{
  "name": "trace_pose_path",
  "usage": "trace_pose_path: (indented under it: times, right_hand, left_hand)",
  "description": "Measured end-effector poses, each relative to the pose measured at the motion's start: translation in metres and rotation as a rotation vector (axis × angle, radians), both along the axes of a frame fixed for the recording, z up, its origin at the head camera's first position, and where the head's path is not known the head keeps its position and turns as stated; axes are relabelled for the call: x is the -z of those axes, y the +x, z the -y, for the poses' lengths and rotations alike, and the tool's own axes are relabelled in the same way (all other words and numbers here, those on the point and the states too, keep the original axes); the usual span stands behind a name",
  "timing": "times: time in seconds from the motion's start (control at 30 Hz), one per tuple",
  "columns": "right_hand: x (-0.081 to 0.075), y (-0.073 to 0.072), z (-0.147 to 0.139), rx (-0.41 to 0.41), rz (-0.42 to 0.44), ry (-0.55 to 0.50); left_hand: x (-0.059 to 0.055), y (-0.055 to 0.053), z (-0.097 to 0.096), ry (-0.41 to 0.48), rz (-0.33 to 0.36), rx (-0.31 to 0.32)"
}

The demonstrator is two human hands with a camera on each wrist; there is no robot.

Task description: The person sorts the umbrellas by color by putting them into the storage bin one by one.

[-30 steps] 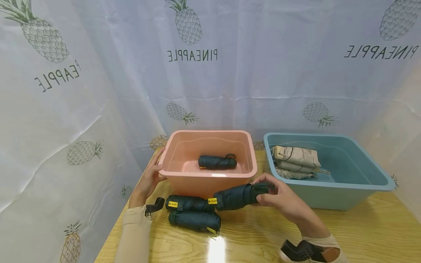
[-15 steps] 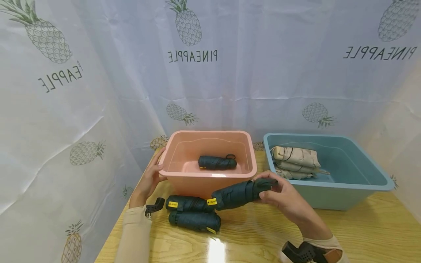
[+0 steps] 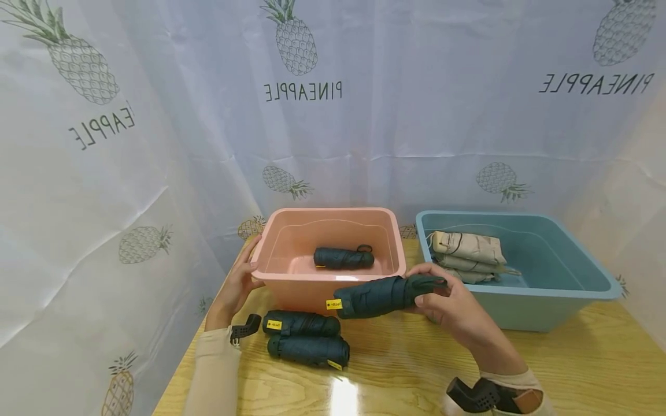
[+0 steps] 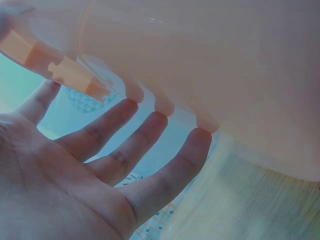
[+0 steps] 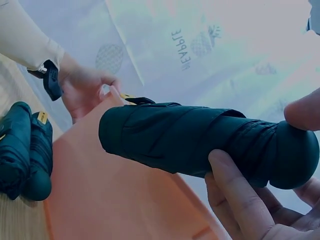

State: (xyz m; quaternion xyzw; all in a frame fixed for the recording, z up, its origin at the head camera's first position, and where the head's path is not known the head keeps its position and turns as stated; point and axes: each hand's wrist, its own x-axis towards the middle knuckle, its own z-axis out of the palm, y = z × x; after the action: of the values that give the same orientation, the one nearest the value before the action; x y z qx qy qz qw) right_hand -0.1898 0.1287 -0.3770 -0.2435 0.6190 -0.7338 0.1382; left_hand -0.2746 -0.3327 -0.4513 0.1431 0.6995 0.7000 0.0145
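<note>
Held umbrella [image 3: 372,297] has risen near the open pink bin's rim [image 3: 293,277].

The held umbrella [image 3: 374,297] is dark blue-green with a yellow tag [image 3: 333,304]; the two umbrellas [image 3: 302,324] on the table [image 3: 406,370] and the inside umbrella [image 3: 340,258] in the peach-pink bin [image 3: 299,293] share that shade. The teal-blue bin [image 3: 531,315] holds beige bundles [image 3: 470,247]. Yellowish wood grain streaks the table. Grey and ochre pineapples [image 3: 295,45] dot the pale curtain [image 3: 390,127].

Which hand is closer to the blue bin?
Right. The right hand is by the near-left corner of the blue bin; the left hand is farther, at the left end of the pink bin.
</note>
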Motion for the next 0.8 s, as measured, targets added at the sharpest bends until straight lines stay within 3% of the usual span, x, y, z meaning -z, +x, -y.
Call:
trace_pose_path:
  times: [0.4, 0.67, 0.8]
  right_hand:
    - [-0.031, -0.016, 0.016, -0.006, -0.017, -0.055]
    - [-0.055, -0.034, 0.029, 0.051, 0.009, -0.014]
    - [-0.066, -0.047, 0.039, 0.113, 0.058, 0.065]
  left_hand:
    - [0.002, 0.0, 0.0, 0.003, -0.004, 0.02]
    - [0.002, 0.0, 0.0, 0.014, -0.012, 0.027]
    - [0.001, -0.001, 0.001, 0.019, -0.015, 0.021]
